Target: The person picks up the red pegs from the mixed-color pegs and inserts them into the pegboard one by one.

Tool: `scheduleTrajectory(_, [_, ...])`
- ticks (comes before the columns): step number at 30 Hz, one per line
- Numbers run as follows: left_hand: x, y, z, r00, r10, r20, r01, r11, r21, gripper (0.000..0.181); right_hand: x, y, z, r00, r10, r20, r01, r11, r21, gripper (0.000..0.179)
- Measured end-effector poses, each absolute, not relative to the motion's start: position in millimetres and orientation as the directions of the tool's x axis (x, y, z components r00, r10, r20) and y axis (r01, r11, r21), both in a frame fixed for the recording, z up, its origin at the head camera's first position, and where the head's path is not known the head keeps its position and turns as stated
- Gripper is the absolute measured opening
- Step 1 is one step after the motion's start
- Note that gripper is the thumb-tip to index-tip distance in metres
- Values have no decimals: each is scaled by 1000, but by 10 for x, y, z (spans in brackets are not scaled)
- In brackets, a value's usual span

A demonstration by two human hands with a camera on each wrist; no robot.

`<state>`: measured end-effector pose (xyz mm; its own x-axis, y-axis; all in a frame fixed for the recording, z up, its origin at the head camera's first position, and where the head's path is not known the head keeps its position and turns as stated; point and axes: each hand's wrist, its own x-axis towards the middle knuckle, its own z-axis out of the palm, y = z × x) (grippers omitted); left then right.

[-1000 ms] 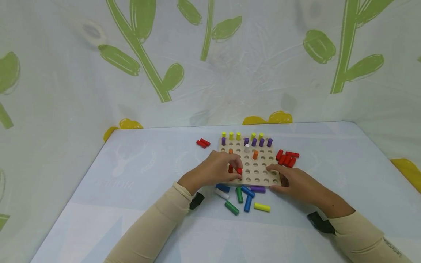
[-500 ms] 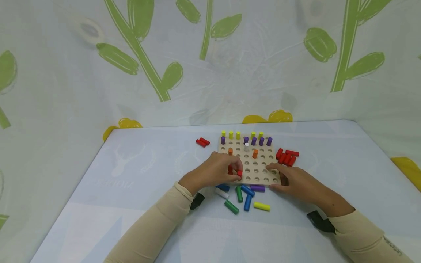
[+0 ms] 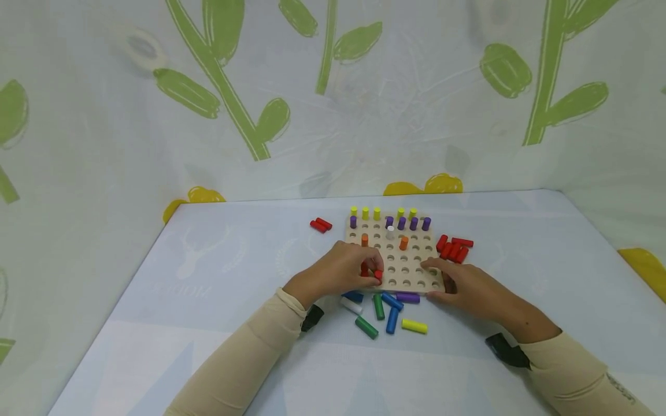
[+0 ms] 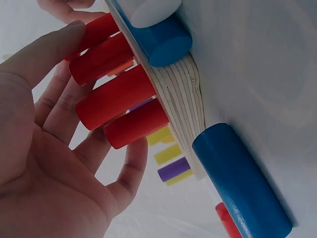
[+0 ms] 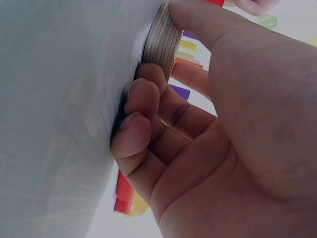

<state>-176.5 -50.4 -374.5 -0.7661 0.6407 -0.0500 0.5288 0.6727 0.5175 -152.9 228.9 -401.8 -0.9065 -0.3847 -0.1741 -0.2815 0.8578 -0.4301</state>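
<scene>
On the pale blue table (image 3: 218, 271), wooden pegboard (image 3: 411, 271) lies flat, back rows filled: yellow pegs (image 3: 366, 213), then purple pegs (image 3: 413, 224), with two orange pegs (image 3: 403, 243) and one white peg (image 3: 391, 233) farther in.

Left hand (image 3: 340, 268): fingers curled round a red peg (image 3: 378, 275) standing upright at the board's near-left part; other red pegs stand just beside it. Wrist view shows four red pegs (image 4: 116, 99) rising from the board face, fingers (image 4: 59, 54) lying along them. Whether the held peg is fully seated in its hole, cannot tell.

Right hand (image 3: 463, 286): thumb on top of the board's near-right corner, fingers (image 5: 136, 134) curled under the edge against the table, pinching the board (image 5: 161, 34).

Change over the last second: almost none. Red peg has shifted only slightly under the left fingers; right hand has not moved. Reads as a peg being settled in place, grip not yet let go.

Loose stock: red pegs (image 3: 454, 249) right of the board, two more (image 3: 321, 225) at far left, and blue, green, purple, white and yellow ones (image 3: 387, 315) along the near edge.
</scene>
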Motion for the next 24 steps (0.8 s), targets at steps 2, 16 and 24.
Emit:
scheduleTrajectory(2, [-1766,-501,-3752,-766,641,-50,532,675,511,16,-1530,2291,-4022,-906,-386,-174,-283,858,-428,68])
scheduleTrajectory(16, [-1759,-487,-3777,-760,648,-51,564,696,445,17,-1541,2300,-4043,-907,-389,-163,-293,859,-421,68])
scheduleTrajectory(24, [-1771,-515,-3746,-747,664,-34,571,667,478,22,-1531,2301,-4042,-909,-385,-158,-293,861,-415,67])
